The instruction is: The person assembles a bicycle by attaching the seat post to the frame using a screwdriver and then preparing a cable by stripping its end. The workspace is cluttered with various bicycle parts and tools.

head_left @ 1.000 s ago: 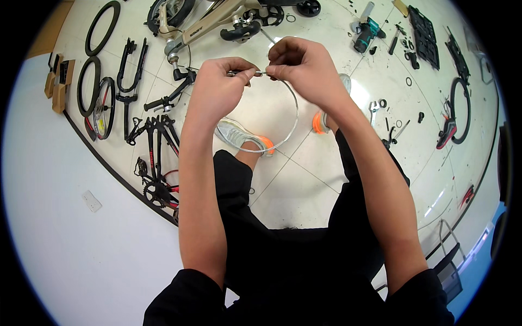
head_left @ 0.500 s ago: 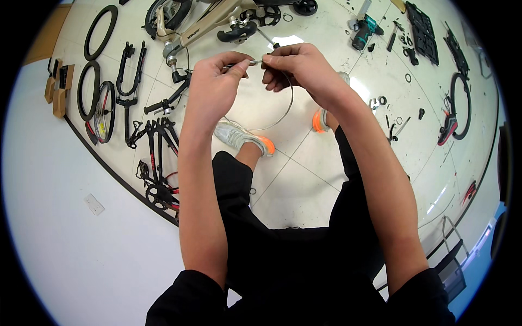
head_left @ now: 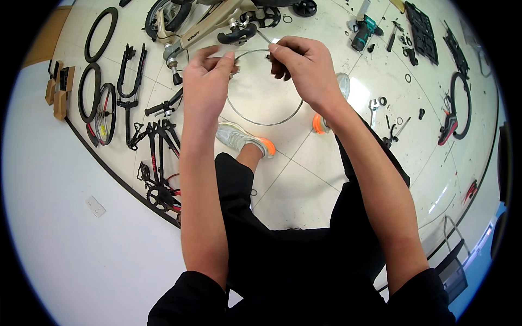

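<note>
A thin silvery wire cable (head_left: 266,124) hangs in a wide loop between my hands, above the tiled floor. My left hand (head_left: 208,76) is closed, thumb and fingers pinching one part of the cable near the loop's upper left. On the other side, my right hand (head_left: 303,62) pinches the cable between thumb and forefinger, its other fingers curled under. The cable's upper stretch arcs from one hand to the other. Just beyond my hands lies a beige bicycle frame (head_left: 209,26) with a dark wheel and a crank.
Black bike forks (head_left: 130,81), a black frame (head_left: 157,146) and several tyres (head_left: 101,33) lie at the left by the wall. At the right are a teal cordless drill (head_left: 365,32), a wrench (head_left: 374,111), a hammer (head_left: 393,37) and a black tool case (head_left: 421,32). My shoes (head_left: 239,137) stand below the loop.
My hands have moved apart: the left slightly left, the right slightly right and up. They nearly met before; now the cable's upper arc shows between them and the loop looks wider.
</note>
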Demonstrator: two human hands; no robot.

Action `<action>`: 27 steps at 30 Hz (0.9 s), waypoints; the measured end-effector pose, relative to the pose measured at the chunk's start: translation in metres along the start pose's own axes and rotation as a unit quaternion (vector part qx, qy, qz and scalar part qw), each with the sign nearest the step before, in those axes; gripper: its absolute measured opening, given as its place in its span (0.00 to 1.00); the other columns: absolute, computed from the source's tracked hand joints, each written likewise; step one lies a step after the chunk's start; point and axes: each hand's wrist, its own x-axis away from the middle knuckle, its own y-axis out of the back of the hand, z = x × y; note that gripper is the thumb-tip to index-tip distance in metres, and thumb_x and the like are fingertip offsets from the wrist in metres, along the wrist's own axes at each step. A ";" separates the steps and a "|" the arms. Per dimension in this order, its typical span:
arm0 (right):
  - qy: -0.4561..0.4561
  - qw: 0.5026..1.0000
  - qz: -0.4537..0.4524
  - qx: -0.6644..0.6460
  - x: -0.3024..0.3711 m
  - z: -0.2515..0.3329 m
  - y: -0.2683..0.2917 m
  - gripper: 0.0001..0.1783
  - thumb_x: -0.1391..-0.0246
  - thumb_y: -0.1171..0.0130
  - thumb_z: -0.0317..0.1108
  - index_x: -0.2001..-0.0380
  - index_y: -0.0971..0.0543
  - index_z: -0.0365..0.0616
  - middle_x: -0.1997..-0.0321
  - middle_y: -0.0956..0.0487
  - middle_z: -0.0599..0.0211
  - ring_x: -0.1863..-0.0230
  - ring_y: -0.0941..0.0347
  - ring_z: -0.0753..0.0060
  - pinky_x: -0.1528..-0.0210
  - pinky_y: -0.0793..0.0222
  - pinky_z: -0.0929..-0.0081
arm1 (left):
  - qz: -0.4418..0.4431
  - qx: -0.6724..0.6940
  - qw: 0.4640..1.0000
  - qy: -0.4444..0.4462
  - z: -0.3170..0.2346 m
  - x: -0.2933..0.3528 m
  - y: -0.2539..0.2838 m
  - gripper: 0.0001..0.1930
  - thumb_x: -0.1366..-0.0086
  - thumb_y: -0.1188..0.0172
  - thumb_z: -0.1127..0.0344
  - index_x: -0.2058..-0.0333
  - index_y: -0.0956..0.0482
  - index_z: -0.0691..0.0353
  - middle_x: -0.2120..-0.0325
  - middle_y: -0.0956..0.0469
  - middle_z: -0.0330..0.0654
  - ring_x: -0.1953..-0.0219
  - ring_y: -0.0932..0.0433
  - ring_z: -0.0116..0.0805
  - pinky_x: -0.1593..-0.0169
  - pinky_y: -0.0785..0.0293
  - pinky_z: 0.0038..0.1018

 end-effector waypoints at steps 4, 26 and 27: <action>0.041 0.994 -0.096 0.008 0.001 -0.007 -0.009 0.15 0.46 0.43 0.35 0.74 0.22 0.31 0.82 0.24 0.66 0.80 0.35 0.80 0.76 0.38 0.78 | -0.117 -0.055 0.988 -0.081 -0.003 0.002 -0.004 0.17 0.36 0.43 0.65 0.54 0.27 0.73 0.66 0.21 0.46 0.64 0.21 0.30 0.63 0.25 0.24; -0.220 0.856 0.082 -0.461 0.013 0.006 -0.015 0.14 0.35 0.57 0.33 0.58 0.26 0.34 0.60 0.24 0.63 0.55 0.26 0.71 0.49 0.30 0.70 | 0.133 0.249 0.957 0.072 -0.005 0.010 -0.027 0.11 0.35 0.42 0.67 0.58 0.21 0.68 0.67 0.20 0.38 0.66 0.24 0.23 0.59 0.29 0.20; -0.223 0.855 0.078 -0.463 0.012 0.007 -0.015 0.14 0.35 0.56 0.34 0.59 0.26 0.34 0.61 0.23 0.63 0.57 0.26 0.71 0.51 0.30 0.71 | 0.124 0.245 0.959 0.072 -0.006 0.010 -0.027 0.11 0.35 0.41 0.67 0.59 0.21 0.69 0.68 0.20 0.39 0.67 0.24 0.24 0.60 0.29 0.20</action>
